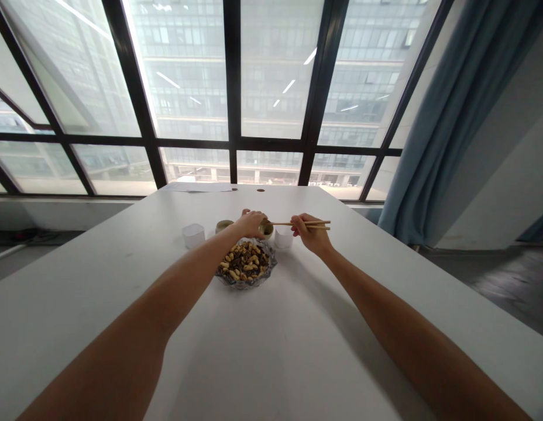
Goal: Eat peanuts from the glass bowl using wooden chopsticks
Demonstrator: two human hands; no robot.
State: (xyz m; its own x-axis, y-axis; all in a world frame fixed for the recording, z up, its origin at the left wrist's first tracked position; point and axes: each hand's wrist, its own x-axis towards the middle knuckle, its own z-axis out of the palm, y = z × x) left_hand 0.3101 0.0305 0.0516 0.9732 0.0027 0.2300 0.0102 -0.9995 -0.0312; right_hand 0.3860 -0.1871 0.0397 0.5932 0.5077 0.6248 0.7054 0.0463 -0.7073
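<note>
A pair of wooden chopsticks [319, 224] is gripped by my right hand [310, 233], their tips pointing left. Those tips reach the opening of a small greenish-brown cup [267, 228], which my left hand [250, 223] holds tilted toward them. Below my left hand, a scalloped clear glass bowl [270, 268] holds peanuts and dark seeds [246, 261]. My left forearm hides part of the bowl's left side. Whether anything lies between the chopstick tips is too small to tell.
A second greenish cup [223, 225] stands left of my left hand. White translucent cups stand at the left [193, 235] and right [283, 238]. Papers [199, 187] lie at the far edge of the white table [263, 351], before large windows.
</note>
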